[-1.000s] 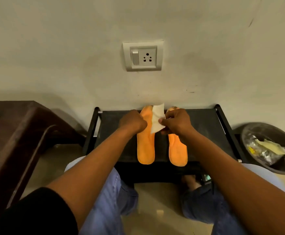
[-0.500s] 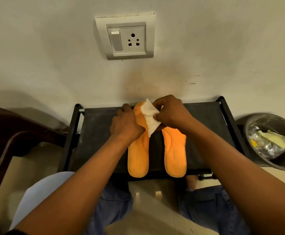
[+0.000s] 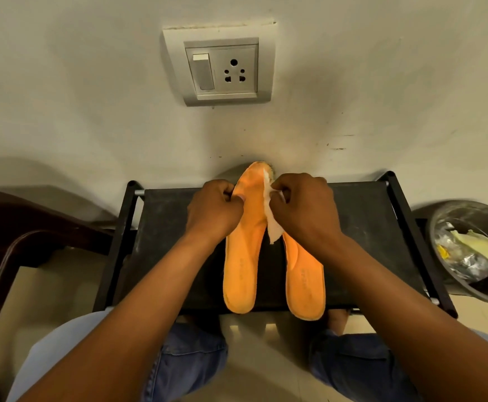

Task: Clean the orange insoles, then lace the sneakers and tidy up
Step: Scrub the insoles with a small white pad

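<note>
- Gripping the toe end of the left insole (image 3: 244, 256), the left hand (image 3: 212, 210) had its fingers curled round the edge and tilted that end up toward the wall, while the heel end lay on the black surface (image 3: 361, 227) nearer the person.
- The right hand (image 3: 303, 210) pinched a white wipe (image 3: 273, 227) between thumb and fingers, pressed against the inner edge of that same insole, just beside the left hand.
- The right insole (image 3: 303, 280) lay flat on the surface, below and partly under the right hand, close beside its partner but apart from it at the heel.
- The insoles looked light, thin and bendy; the lifted one curved along its length, so it would likely flop if held by one end only. Holding it by the rim near the toe, as the left hand did, seemed sound, with the heel braced on the surface.
- The cloth top probably gave fair friction, and the worn, frayed toe edge could tear further under hard rubbing.
- The wipe was soft and limp, likely to bunch or shred, so a folded pad under the fingertips would serve better than a loose corner.
- A bin (image 3: 475, 250) holding scraps stood well off beyond the right hand, and a wall socket (image 3: 222, 68) sat above both hands.
- No sneakers or laces were in view.
</note>
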